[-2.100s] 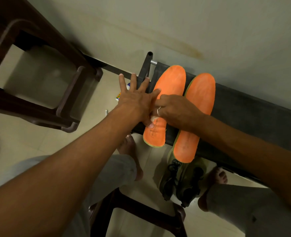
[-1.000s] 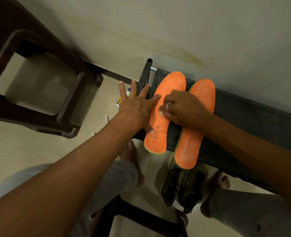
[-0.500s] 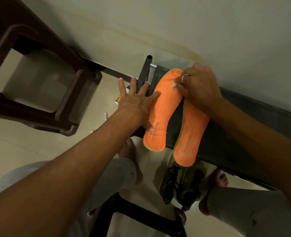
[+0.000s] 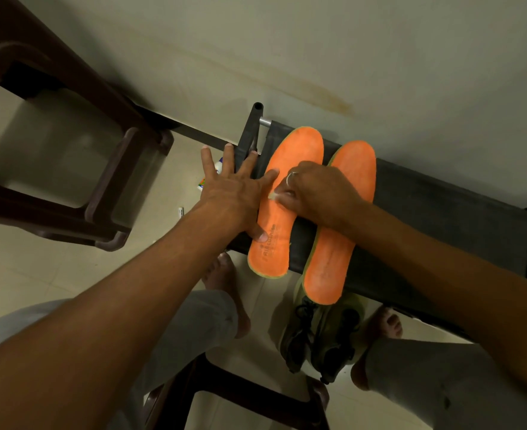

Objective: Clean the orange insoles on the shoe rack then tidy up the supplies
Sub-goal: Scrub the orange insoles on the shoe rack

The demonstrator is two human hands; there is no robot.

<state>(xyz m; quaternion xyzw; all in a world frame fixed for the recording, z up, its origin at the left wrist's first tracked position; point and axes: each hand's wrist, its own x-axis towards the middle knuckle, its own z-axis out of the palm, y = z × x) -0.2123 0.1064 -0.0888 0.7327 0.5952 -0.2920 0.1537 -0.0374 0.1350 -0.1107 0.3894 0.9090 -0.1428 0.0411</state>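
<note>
Orange frame-left insole (image 4: 275, 252) lay beside the frame-right insole (image 4: 329, 268) on the black shoe rack (image 4: 442, 218) at centre frame, heels overhanging its near edge. The left hand (image 4: 231, 197) pressed it with straight, spread fingers. The right hand (image 4: 315, 193), fingers curled, pinched a small white wad (image 4: 273, 196) against it.
</note>
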